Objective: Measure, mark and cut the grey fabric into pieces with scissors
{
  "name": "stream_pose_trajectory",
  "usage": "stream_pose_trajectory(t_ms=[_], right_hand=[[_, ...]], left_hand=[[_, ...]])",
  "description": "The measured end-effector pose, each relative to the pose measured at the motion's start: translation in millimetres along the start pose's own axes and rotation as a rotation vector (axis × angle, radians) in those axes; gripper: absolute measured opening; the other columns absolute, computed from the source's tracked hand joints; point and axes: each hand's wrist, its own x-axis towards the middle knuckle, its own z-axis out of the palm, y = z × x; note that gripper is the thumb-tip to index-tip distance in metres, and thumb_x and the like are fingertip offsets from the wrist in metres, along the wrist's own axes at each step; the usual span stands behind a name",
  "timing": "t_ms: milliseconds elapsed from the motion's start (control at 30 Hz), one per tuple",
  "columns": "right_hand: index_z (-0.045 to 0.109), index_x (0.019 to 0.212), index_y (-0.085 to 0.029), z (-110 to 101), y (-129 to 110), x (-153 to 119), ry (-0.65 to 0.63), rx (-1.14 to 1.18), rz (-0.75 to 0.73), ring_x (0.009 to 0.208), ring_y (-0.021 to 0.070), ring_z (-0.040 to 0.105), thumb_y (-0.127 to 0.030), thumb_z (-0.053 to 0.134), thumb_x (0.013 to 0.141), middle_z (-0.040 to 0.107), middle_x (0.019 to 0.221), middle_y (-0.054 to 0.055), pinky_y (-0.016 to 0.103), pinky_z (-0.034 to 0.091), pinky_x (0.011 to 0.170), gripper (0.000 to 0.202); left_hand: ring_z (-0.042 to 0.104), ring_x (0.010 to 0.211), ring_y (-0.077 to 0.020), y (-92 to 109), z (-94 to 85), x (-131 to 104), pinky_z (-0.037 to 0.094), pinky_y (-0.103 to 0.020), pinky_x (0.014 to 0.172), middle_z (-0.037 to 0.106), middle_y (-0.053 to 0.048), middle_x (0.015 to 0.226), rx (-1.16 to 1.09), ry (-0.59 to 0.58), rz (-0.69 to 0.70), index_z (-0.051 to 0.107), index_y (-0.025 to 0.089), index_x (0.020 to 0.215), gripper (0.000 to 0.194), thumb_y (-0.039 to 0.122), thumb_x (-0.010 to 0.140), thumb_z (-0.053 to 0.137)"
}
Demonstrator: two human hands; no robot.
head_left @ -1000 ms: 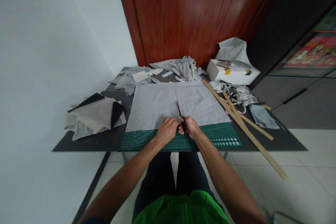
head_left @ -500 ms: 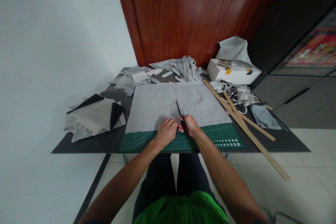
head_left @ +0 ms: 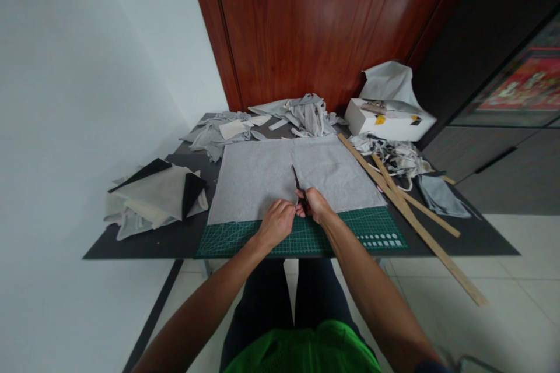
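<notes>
A light grey cloth (head_left: 256, 178) lies flat across a green cutting mat (head_left: 245, 240), with a crease running down its middle. My right hand (head_left: 315, 205) is closed around a pair of dark scissors (head_left: 297, 177), whose blades point away from me over the cloth. Close beside it, my left hand (head_left: 279, 218) pinches the near edge of the cloth, fingers pressed together. The two hands almost touch at the cloth's front edge. Exactly where the blades meet the fabric cannot be made out.
Two long wooden rulers (head_left: 415, 218) cross on the right, one jutting past the table's front edge. Folded fabric pieces (head_left: 160, 192) sit at left. Scraps (head_left: 306, 113) line the back, beside a white box (head_left: 385, 119). Tangled strips (head_left: 398, 157) lie before the box.
The view has shifted very slightly. Both hands, the scissors and the cloth stay in nearly the same place.
</notes>
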Motion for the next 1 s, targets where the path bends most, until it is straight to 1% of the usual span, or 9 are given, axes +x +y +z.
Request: stream_pose_trajectory(t_ms=[100, 367, 633, 800, 1000], right_hand=[[0.06, 0.077, -0.016, -2, -2, 2, 0.0, 0.006, 0.017, 0.043, 0.0151, 0.055, -0.028, 0.054, 0.091, 0.058, 0.051, 0.003, 0.024, 0.047, 0.043, 0.02], [0.057, 0.076, -0.017, -1, -11, 12, -0.039, 0.003, 0.028, 0.042, 0.0141, 0.054, -0.036, 0.051, 0.094, 0.057, 0.051, 0.002, 0.023, 0.045, 0.042, 0.027], [0.057, 0.077, -0.018, 3, -6, 19, 0.01, 0.012, 0.001, 0.041, 0.0133, 0.052, -0.03, 0.057, 0.089, 0.054, 0.05, -0.002, 0.022, 0.043, 0.043, 0.016], [0.057, 0.078, -0.018, 4, -11, 21, -0.012, 0.036, 0.028, 0.043, 0.0142, 0.053, -0.033, 0.053, 0.092, 0.055, 0.051, 0.0, 0.023, 0.045, 0.045, 0.021], [0.057, 0.079, -0.017, 8, -21, 26, 0.012, 0.017, 0.036, 0.045, 0.0147, 0.056, -0.034, 0.053, 0.095, 0.058, 0.054, 0.003, 0.023, 0.047, 0.045, 0.023]], left_hand=[[0.06, 0.088, -0.0211, 0, 0.0, 0, 0.053, -0.038, 0.082, 0.068, -0.006, 0.091, 0.009, 0.002, 0.004, 0.063, 0.019, 0.091, 0.028, 0.018, 0.107, 0.04], [0.062, 0.09, -0.0212, -1, -0.1, -1, 0.055, -0.039, 0.083, 0.069, -0.007, 0.094, 0.005, 0.0, -0.009, 0.064, 0.019, 0.092, 0.027, 0.018, 0.106, 0.041], [0.062, 0.09, -0.0213, -1, -0.5, -1, 0.056, -0.039, 0.083, 0.069, -0.008, 0.095, -0.018, 0.019, -0.013, 0.065, 0.019, 0.094, 0.026, 0.018, 0.106, 0.042], [0.062, 0.089, -0.0211, -1, 0.2, -1, 0.055, -0.038, 0.083, 0.069, -0.007, 0.093, -0.004, 0.025, -0.008, 0.063, 0.019, 0.091, 0.026, 0.018, 0.106, 0.042], [0.061, 0.089, -0.0206, -1, -0.2, -2, 0.055, -0.037, 0.083, 0.068, -0.006, 0.092, 0.001, 0.032, -0.012, 0.061, 0.02, 0.089, 0.026, 0.017, 0.106, 0.042]])
